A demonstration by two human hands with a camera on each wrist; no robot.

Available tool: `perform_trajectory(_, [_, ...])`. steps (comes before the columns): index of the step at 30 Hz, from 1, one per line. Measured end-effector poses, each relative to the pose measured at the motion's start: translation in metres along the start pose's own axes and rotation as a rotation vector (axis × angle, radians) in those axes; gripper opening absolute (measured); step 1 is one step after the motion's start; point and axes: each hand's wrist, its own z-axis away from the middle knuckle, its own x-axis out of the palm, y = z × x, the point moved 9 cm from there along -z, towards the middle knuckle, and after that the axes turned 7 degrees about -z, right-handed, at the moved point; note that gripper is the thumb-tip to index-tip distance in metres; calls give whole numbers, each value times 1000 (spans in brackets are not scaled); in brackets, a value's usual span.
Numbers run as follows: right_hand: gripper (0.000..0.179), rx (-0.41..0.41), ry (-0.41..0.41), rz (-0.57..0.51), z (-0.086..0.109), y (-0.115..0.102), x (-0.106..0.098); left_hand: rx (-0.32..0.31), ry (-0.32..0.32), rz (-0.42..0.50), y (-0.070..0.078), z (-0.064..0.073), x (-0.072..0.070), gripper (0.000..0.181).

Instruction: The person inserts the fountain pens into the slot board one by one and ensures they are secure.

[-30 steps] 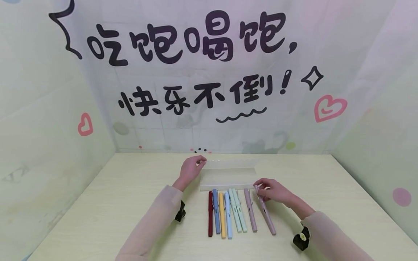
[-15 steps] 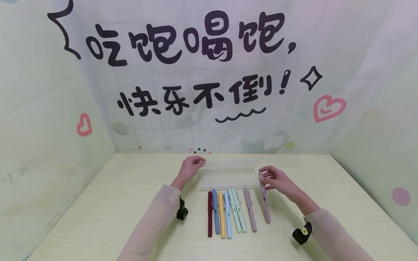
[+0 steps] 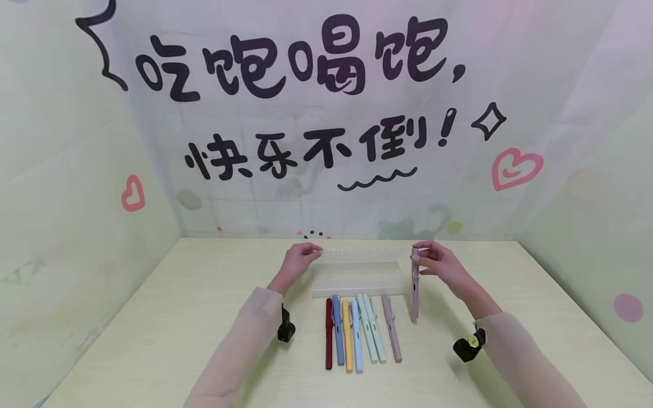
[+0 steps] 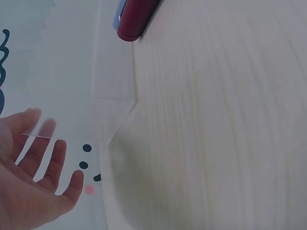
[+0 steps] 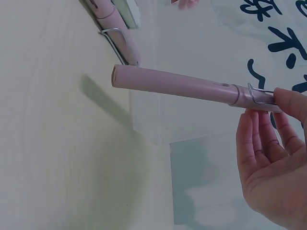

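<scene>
My right hand (image 3: 445,267) pinches a mauve pen (image 3: 415,294) near its clip end, thumb on one side and fingers on the other. The pen hangs nearly upright, above the table just right of a clear plastic case (image 3: 336,293). In the right wrist view the pen's free end (image 5: 120,76) points left. My left hand (image 3: 297,265) holds the raised edge of the case at its back left corner. Through the clear plastic (image 4: 43,137) in the left wrist view, fingertips show behind it. The case lies with its raised side at the back.
A row of pens lies before the case: dark red (image 3: 329,334), blue (image 3: 338,331), yellow (image 3: 347,337), light blue (image 3: 356,337), two pale green (image 3: 373,328) and another mauve pen (image 3: 391,328). The table (image 3: 229,266) meets a printed cloth wall (image 3: 326,215) at the back.
My right hand has lifted the mauve pen off the table and moved it back, turning it from slanted to nearly upright. The left hand stays at the case's edge.
</scene>
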Motion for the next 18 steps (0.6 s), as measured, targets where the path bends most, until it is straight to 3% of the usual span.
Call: perform_trajectory(18, [33,-64,51,-9,-31,-25,2,-6,3,9,-1,0,0,19])
